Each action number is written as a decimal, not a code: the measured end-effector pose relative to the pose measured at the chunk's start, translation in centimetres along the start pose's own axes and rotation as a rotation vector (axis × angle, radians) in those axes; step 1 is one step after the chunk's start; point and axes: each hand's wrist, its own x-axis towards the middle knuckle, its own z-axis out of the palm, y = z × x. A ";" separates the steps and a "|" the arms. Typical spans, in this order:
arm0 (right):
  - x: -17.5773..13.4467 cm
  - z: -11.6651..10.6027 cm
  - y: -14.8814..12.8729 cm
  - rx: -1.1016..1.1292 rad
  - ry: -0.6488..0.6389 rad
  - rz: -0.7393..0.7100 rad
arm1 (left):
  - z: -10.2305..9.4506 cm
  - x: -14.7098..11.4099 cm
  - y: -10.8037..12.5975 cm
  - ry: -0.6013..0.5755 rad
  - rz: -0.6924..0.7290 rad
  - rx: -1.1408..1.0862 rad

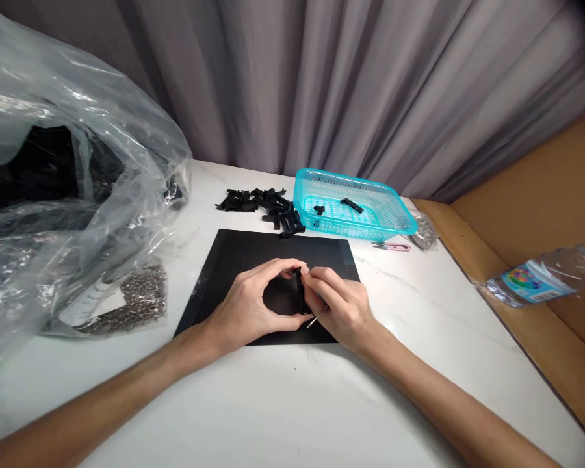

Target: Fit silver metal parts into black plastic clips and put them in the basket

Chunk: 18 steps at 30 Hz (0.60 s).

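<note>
Between the thumb and fingers of my left hand (251, 302) a slim black plastic part (299, 291) is held on end, above a black mat (224, 260). My right hand (344, 302) closes in from the other side, its fingertips at the top of that part. A thin, pale metal rod (314, 320) sticks out below the right fingers; what it belongs to is hidden in the hand. Beyond the mat lies a heap of similar black plastic parts (280, 211). Beside the heap, a turquoise basket (355, 229) holds two black pieces.
Left stands a large clear plastic bag (141, 123) with dark contents, and before it a bag of small metal pieces (136, 299). Pink-handled thread snips (394, 247) and another small bag (423, 231) lie right of the basket. A plastic bottle (541, 279) lies near the cardboard (541, 195).
</note>
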 end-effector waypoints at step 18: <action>1.6 -1.3 -0.4 0.563 0.020 0.476 | 0.1 -0.2 -0.2 -0.017 -0.090 0.002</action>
